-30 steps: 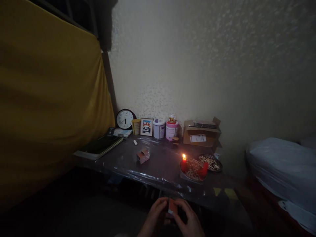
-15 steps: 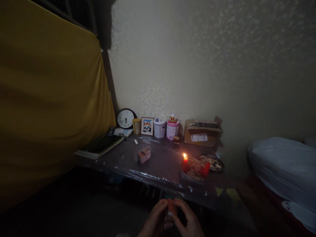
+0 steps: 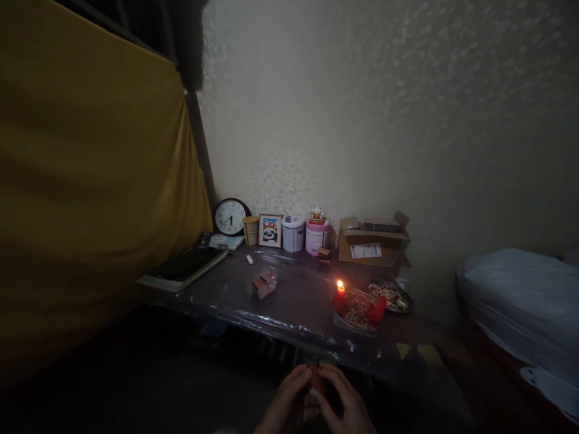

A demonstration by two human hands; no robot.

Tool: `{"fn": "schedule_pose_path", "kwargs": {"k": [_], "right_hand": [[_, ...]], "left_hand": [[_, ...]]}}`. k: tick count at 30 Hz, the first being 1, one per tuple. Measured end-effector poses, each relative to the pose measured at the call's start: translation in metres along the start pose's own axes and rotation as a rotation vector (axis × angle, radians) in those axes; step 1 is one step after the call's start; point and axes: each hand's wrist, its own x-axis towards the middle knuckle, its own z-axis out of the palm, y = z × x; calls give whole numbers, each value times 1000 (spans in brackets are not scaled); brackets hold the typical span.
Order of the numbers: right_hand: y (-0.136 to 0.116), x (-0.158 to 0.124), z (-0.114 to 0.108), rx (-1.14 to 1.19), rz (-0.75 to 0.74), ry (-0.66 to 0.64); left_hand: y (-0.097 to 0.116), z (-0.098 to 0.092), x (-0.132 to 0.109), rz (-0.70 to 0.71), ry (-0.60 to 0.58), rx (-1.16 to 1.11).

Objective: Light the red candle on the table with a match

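Note:
Low at the near edge of the view, my left hand [image 3: 286,399] and my right hand [image 3: 346,399] grip a small reddish-brown matchbox [image 3: 317,381] between their fingertips. Fingers cover much of it, and the dim light hides whether its tray is out. Beyond them, on the table, a lit red candle [image 3: 341,290] stands upright in a round dish [image 3: 335,318]. A second red piece [image 3: 378,308], seemingly another candle, leans there. Behind it, a plate [image 3: 409,306] holds many thin sticks like matches. Left of these lies a plastic-wrapped pack of small boxes [image 3: 265,284].
Along the wall stand a clock [image 3: 231,217], a yellow cup [image 3: 250,231], a panda picture [image 3: 270,231], two tubs [image 3: 294,235] and a cardboard box [image 3: 371,244]. A dark notebook [image 3: 185,268] lies left, beside a yellow curtain [image 3: 99,181]. Plastic sheeting [image 3: 298,301] covers the table.
The matchbox is turned slightly between my fingers and shows less of its face. Both hands stay in almost the same place; the table things have not moved.

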Motion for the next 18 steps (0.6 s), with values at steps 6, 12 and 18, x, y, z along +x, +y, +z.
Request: {"fn": "schedule_pose_path", "kwargs": {"k": [6,12,18], "right_hand": [[1,0,0,-11,-30,-9],[0,0,-2,-24,-28,-27],[-3,0,-4,-12,-48,-36]], "left_hand": [[-1,0,-1,-21,16,17],[0,4,-2,-6,5,31],[0,2,-1,-17,20,-7]]}}
